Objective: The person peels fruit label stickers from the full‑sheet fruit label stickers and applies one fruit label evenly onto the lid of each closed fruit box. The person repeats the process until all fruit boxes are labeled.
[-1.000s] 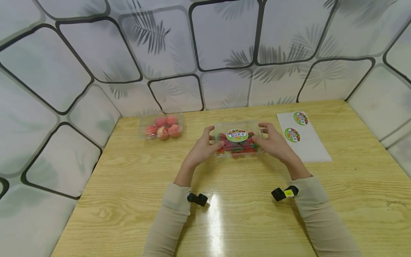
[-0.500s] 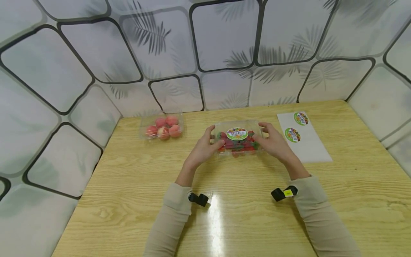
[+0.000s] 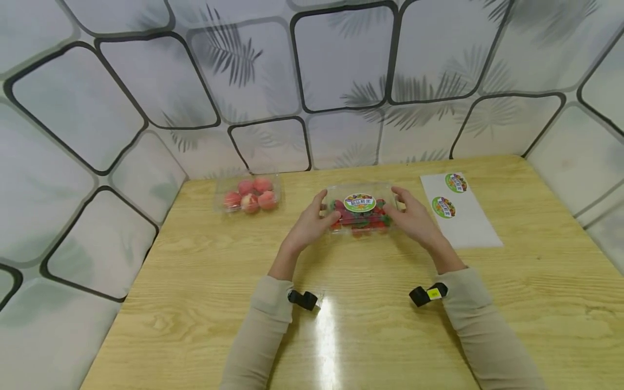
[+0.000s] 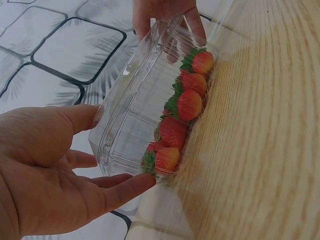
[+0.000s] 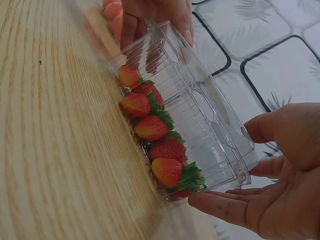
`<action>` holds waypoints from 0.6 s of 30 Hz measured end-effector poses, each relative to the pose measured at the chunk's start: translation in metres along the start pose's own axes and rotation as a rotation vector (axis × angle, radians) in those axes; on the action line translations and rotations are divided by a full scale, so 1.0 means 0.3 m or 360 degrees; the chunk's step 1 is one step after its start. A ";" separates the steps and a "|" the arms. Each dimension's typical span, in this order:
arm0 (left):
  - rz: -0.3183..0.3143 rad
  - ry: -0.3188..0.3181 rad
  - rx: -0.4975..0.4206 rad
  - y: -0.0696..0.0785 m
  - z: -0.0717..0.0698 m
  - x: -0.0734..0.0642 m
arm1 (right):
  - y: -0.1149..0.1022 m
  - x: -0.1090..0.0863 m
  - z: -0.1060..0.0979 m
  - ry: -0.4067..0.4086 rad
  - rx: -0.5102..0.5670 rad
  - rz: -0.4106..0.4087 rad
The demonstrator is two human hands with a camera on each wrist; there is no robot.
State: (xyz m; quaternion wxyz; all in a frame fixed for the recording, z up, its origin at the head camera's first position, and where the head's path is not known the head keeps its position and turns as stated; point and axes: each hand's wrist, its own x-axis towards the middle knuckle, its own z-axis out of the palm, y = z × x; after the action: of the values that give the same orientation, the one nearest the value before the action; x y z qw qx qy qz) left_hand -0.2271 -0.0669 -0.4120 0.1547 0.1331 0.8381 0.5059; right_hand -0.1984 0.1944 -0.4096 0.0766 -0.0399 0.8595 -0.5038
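A clear plastic clamshell box of strawberries (image 3: 358, 219) sits between my two hands, with an oval fruit sticker (image 3: 359, 203) on its lid. My left hand (image 3: 310, 221) grips the left end, thumb on the lid and fingers at the side. At the other end my right hand (image 3: 414, 218) holds it the same way. Through the clear wall in the left wrist view, a row of red strawberries (image 4: 189, 105) with green leaves lies along the bottom. The right wrist view shows the lid (image 5: 210, 100) closed down. Whether the box touches the table fully, I cannot tell.
To the left at the back stands another clear box with several peaches (image 3: 250, 203). A white sheet (image 3: 470, 230) with two round fruit stickers (image 3: 443, 207) lies on the right. The wooden table (image 3: 361, 314) meets a patterned wall (image 3: 341, 135) behind.
The head view has shifted slightly. Both hands keep their grip on the strawberry box, which has moved very slightly away from me.
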 end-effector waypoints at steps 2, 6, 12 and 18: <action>-0.0003 0.0003 0.0002 -0.001 0.000 -0.001 | 0.001 -0.001 0.005 0.0005 0.0003 -0.0003; -0.0002 0.0013 0.0009 -0.002 -0.001 0.005 | -0.002 0.004 0.008 0.0015 0.0014 0.0024; -0.0009 0.0024 -0.0025 0.004 -0.001 0.016 | -0.009 0.017 0.009 0.0037 0.0016 0.0048; -0.0011 0.0062 -0.0084 0.003 -0.004 0.028 | -0.018 0.040 0.010 0.0063 -0.0032 0.0049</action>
State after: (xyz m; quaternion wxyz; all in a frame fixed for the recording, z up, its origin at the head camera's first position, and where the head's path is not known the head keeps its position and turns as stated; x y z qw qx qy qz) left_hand -0.2351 -0.0643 -0.4117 0.1436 0.1161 0.8278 0.5298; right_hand -0.2097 0.1874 -0.4076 0.0669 -0.0176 0.8663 -0.4946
